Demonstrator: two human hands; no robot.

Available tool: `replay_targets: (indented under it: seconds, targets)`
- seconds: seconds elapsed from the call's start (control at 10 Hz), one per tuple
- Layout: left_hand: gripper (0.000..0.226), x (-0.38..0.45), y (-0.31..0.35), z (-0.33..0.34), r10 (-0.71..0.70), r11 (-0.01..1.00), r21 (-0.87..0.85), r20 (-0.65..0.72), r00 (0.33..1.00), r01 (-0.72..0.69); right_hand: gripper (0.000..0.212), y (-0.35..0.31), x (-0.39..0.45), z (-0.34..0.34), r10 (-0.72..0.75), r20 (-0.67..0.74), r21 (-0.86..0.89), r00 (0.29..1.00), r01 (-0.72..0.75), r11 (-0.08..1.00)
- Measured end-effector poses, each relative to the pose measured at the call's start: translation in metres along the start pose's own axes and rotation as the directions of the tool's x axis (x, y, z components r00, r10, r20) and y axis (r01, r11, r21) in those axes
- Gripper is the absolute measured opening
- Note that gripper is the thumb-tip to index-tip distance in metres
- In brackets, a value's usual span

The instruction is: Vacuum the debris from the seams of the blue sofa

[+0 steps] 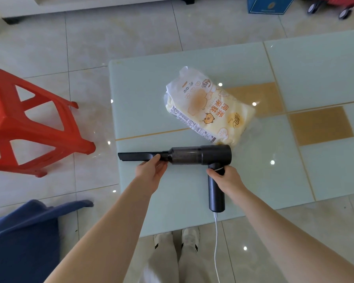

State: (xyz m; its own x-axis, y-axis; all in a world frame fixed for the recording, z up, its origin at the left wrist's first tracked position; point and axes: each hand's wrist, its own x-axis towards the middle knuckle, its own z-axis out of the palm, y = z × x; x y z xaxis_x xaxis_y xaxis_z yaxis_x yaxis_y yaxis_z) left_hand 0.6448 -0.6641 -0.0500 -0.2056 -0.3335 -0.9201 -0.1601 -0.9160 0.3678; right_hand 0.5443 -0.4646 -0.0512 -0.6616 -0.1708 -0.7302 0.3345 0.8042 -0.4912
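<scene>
Standing at the glass table [143, 82], the person has the black handheld vacuum [200, 155] lying near its front edge, just in front of a yellow tissue pack [208, 113]. The right hand [226, 177] is wrapped round the handle; the left hand [151, 168] pinches the crevice nozzle [139, 156] where it joins the body. It looks like setup, seating the nozzle. A white cable [216, 242] hangs from the handle. Next, I'd guess, comes lifting it toward the blue sofa [20, 237], left of the table.

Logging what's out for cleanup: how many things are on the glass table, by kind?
Vacuum: 1, left hand at its nozzle, right hand on its handle
Tissue pack: 1
Total: 2
</scene>
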Motion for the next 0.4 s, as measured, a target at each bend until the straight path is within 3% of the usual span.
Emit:
replay_targets:
  seconds: [0.2,0.4]
  targets:
    - [0.018,0.001,0.003,-0.006,0.086,0.987,0.140,-0.041,0.995,-0.079,0.037,-0.002,-0.004,0.001,-0.120,-0.106,-0.202,0.987,0.097,0.975]
    - [0.018,-0.011,0.006,-0.009,0.026,0.965,0.263,-0.037,0.999,-0.016,0.045,-0.006,-0.009,-0.004,-0.137,-0.140,-0.306,0.981,0.089,0.948]
